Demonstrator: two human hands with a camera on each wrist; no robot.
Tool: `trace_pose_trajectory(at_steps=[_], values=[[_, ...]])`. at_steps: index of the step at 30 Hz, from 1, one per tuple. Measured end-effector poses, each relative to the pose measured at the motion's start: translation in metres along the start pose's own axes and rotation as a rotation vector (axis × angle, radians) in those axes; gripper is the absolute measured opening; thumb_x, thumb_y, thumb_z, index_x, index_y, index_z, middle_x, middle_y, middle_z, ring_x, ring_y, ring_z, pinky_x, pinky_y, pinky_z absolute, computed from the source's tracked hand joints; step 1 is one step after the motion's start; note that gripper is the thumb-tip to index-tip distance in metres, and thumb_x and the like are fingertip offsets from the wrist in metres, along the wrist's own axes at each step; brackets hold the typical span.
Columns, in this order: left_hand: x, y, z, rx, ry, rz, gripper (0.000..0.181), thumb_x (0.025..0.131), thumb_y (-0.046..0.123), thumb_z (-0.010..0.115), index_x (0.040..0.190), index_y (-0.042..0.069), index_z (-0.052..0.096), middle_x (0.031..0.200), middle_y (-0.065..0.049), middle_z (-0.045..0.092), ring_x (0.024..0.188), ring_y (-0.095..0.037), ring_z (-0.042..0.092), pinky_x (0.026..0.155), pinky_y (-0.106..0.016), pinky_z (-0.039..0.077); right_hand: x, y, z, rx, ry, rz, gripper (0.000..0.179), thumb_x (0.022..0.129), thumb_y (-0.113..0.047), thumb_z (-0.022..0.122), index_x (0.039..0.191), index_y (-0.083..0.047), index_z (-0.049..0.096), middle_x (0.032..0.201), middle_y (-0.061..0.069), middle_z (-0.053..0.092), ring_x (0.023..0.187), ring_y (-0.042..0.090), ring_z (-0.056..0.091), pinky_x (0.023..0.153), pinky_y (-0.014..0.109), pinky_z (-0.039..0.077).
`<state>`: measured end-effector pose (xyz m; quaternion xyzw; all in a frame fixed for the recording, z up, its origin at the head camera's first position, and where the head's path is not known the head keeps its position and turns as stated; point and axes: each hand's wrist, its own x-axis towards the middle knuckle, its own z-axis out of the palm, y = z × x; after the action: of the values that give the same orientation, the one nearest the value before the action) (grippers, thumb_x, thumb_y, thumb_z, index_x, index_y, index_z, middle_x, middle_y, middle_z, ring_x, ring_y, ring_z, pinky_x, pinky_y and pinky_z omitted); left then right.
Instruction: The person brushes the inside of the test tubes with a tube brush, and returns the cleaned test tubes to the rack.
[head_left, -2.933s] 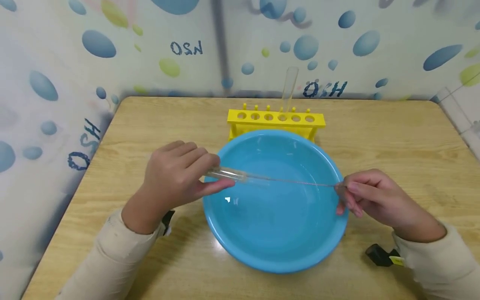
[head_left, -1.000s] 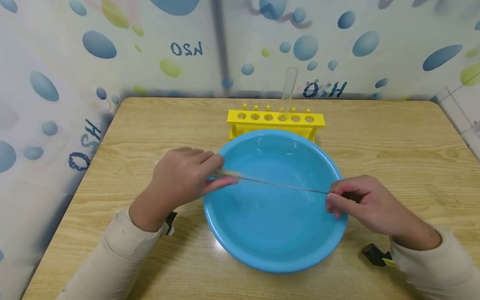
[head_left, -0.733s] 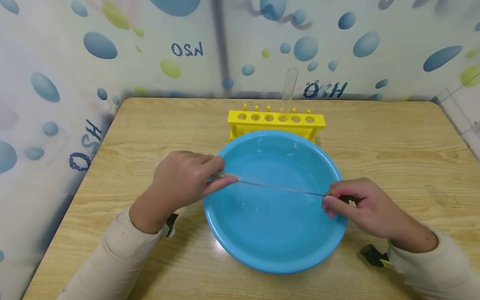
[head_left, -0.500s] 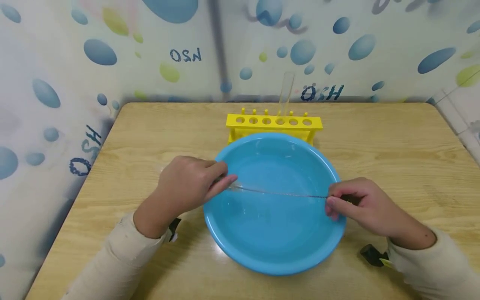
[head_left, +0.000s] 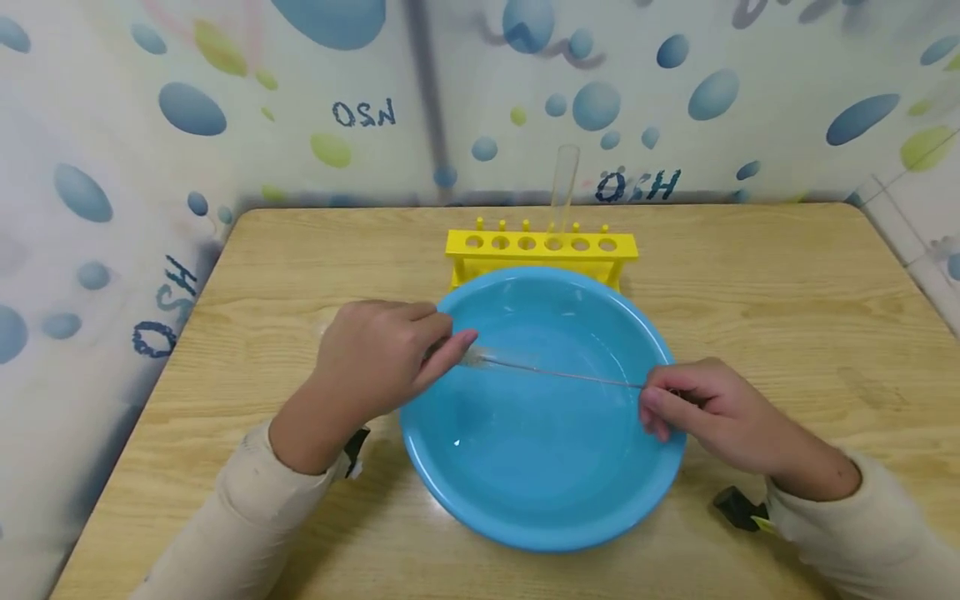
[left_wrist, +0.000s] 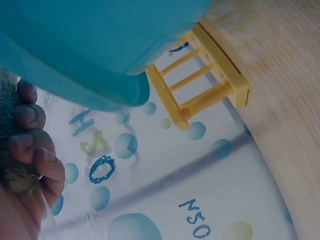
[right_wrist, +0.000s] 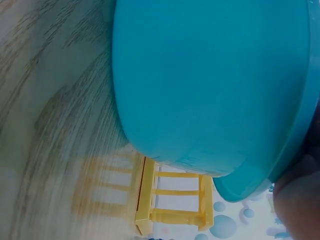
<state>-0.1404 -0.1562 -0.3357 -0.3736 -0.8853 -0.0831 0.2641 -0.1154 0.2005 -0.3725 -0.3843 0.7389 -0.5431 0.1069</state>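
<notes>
Over the blue basin (head_left: 543,533) in the head view, my left hand (head_left: 378,354) grips a clear glass test tube (head_left: 478,357), its mouth end toward the right. My right hand (head_left: 708,408) pinches the far end of the thin twisted wire handle of a test tube brush (head_left: 573,377). That wire runs into the tube. In the left wrist view, pale bristles of the brush (left_wrist: 22,181) show within the curled fingers (left_wrist: 31,145). Most of the tube is hidden by the left hand. The right wrist view catches only a blurred bit of the right hand (right_wrist: 300,200).
Behind the basin stands a yellow test tube rack (head_left: 540,244), with another clear test tube (head_left: 564,187) upright in one hole. All rest on a wooden table (head_left: 772,292). A patterned backdrop (head_left: 480,92) rises along the table's back and left edges.
Both hands have shifted slightly, the right one to the left and a little lower since the oldest frame. Less of the tube shows beyond the left hand. The brush wire stays between both hands.
</notes>
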Motion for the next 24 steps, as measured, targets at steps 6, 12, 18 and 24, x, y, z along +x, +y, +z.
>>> trace_pose_trajectory(at_steps=[6,12,18,24], values=[[0.000,-0.003,-0.006,-0.001,-0.025,-0.016,0.052,0.102,0.042,0.049,0.057,0.015,0.043,0.050,0.003,0.034,0.042,-0.009,0.028,0.044,-0.022,0.016,0.000,-0.001,0.001,-0.128,-0.001,-0.012,0.030,0.095,0.014,0.053,0.095,-0.013,0.066,0.072,-0.004,0.060,0.068,0.008,0.056,0.057,0.023,0.046],[-0.002,-0.003,-0.006,-0.009,-0.065,-0.030,0.051,0.099,0.041,0.052,0.056,0.016,0.042,0.049,0.004,0.033,0.042,-0.009,0.026,0.045,-0.022,0.015,-0.001,0.001,0.006,-0.263,0.012,-0.060,0.027,0.092,0.011,0.059,0.096,-0.014,0.066,0.072,-0.008,0.059,0.067,0.003,0.054,0.058,0.018,0.045],[-0.003,-0.005,-0.006,-0.019,-0.081,-0.051,0.048,0.097,0.039,0.056,0.057,0.016,0.042,0.049,0.004,0.033,0.042,-0.009,0.026,0.045,-0.023,0.014,0.001,0.005,0.012,-0.436,0.115,-0.125,0.017,0.099,0.002,0.056,0.094,-0.011,0.066,0.072,-0.011,0.059,0.066,-0.001,0.053,0.061,0.012,0.045],[-0.003,-0.008,-0.006,-0.028,-0.095,-0.056,0.049,0.096,0.038,0.058,0.056,0.016,0.042,0.049,0.003,0.033,0.043,-0.010,0.026,0.045,-0.023,0.015,0.003,0.008,0.015,-0.528,0.161,-0.214,0.029,0.107,-0.021,0.046,0.092,-0.008,0.068,0.073,-0.012,0.061,0.066,-0.002,0.053,0.066,0.010,0.049]])
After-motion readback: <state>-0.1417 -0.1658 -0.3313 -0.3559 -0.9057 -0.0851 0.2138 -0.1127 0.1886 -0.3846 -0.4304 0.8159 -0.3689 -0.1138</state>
